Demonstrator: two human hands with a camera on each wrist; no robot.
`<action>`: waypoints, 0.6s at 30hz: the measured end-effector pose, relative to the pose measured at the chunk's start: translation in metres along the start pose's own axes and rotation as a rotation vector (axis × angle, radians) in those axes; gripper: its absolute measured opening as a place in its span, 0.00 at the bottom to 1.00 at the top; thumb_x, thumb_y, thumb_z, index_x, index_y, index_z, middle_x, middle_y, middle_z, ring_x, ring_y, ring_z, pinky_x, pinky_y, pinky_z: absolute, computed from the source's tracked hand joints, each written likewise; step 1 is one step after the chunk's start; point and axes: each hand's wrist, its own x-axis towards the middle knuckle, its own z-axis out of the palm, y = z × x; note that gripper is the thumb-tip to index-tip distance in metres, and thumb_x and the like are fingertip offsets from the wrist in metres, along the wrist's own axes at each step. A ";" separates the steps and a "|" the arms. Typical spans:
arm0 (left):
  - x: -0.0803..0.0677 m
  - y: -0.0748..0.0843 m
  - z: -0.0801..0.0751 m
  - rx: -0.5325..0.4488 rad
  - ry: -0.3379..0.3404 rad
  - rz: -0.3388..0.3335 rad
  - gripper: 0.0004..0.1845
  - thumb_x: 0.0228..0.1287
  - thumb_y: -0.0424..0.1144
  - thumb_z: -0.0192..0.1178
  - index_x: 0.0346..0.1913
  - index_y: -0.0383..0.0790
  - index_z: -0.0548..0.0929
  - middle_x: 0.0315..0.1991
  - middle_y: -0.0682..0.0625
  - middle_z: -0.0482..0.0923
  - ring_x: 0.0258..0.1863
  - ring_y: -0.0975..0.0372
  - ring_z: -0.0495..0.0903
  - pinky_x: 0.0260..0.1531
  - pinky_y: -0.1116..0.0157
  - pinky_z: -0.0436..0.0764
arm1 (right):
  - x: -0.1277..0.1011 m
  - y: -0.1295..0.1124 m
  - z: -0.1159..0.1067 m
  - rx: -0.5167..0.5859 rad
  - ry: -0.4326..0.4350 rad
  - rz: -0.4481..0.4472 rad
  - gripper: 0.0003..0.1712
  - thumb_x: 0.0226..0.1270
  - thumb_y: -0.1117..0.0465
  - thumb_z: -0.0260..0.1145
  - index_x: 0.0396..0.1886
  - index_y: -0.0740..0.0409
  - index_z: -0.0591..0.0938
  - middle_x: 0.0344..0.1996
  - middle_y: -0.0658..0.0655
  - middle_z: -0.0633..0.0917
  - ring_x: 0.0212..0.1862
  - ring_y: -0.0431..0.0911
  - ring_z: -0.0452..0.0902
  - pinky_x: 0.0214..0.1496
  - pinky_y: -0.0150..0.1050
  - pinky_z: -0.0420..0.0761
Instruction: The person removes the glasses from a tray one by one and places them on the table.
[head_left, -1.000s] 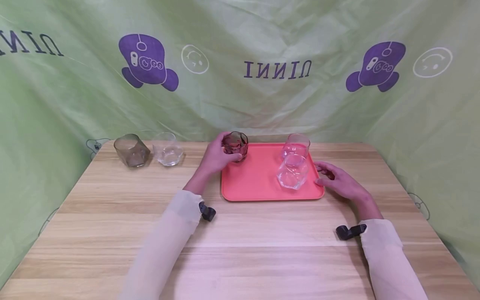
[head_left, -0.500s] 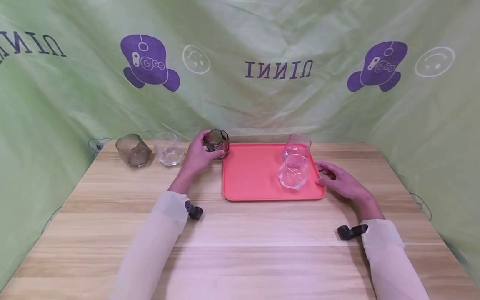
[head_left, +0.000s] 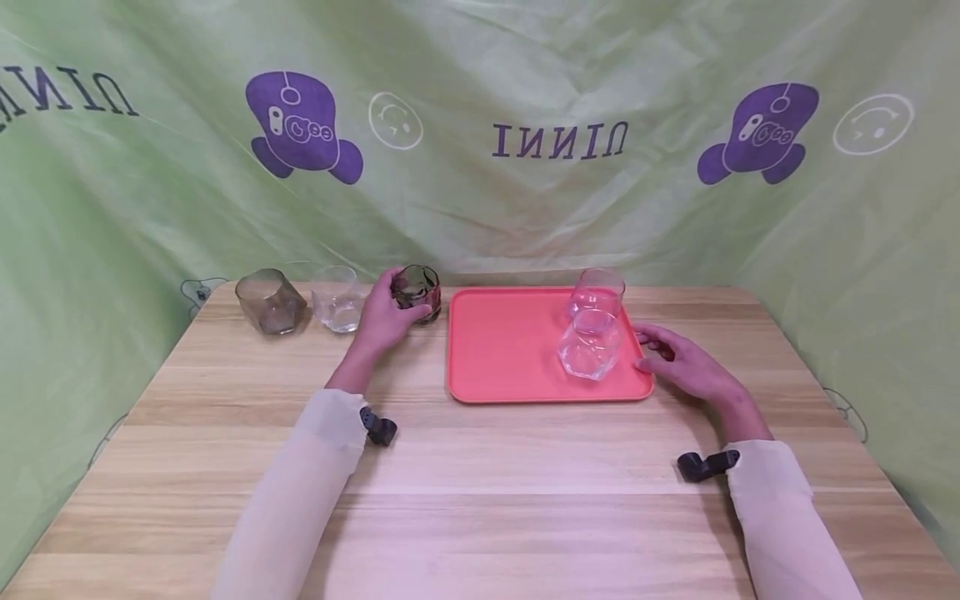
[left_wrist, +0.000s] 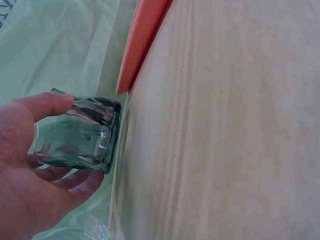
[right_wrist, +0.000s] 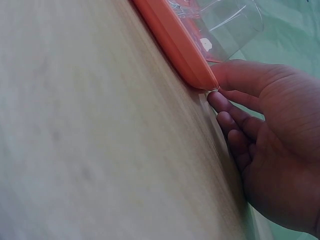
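- Fingers [left_wrist: 84,188] of the left hand [head_left: 384,323] curl round a dark smoky glass tumbler [head_left: 420,292]. The thumb is on one side and the other fingers are on the other, so the grip is as wide as the glass.
- The dark smoky glass tumbler is upright, mouth up, near the back edge of the wooden table [head_left: 525,475]. From the middle of the red tray [head_left: 502,350] it is at about ten o'clock, just off the tray's edge. You cannot tell if its bottom touches the wood.
- The right hand [head_left: 690,367] is at three o'clock. It pinches the tray's edge, a narrow grip, with its thumb on the rim.
- One clear glass tumbler [head_left: 588,362] sits on the tray at three o'clock from its middle. Another see-through tumbler [head_left: 602,283] sits between one and two o'clock, partly behind it. You cannot tell if these two touch.
- At nine o'clock from the left hand, just beside it, is a third clear tumbler [head_left: 333,310]. Farther out at nine o'clock is a brown glass tumbler [head_left: 272,307].
- Green cloth [head_left: 450,208] with purple pictures hangs at twelve o'clock.
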 end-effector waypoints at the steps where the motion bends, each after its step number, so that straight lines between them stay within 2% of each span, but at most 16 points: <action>1: 0.000 0.000 0.000 0.002 0.000 -0.001 0.45 0.59 0.34 0.75 0.75 0.31 0.61 0.66 0.33 0.71 0.66 0.43 0.70 0.69 0.51 0.67 | 0.000 0.000 0.000 -0.003 0.001 -0.003 0.42 0.75 0.54 0.67 0.80 0.64 0.61 0.66 0.69 0.71 0.66 0.63 0.64 0.69 0.61 0.62; 18: -0.004 -0.004 -0.004 0.055 -0.028 -0.016 0.45 0.60 0.32 0.73 0.76 0.31 0.59 0.68 0.32 0.69 0.68 0.40 0.68 0.71 0.46 0.64 | -0.001 0.000 -0.001 -0.019 0.001 -0.005 0.41 0.75 0.51 0.67 0.80 0.62 0.62 0.66 0.69 0.71 0.67 0.63 0.64 0.70 0.63 0.61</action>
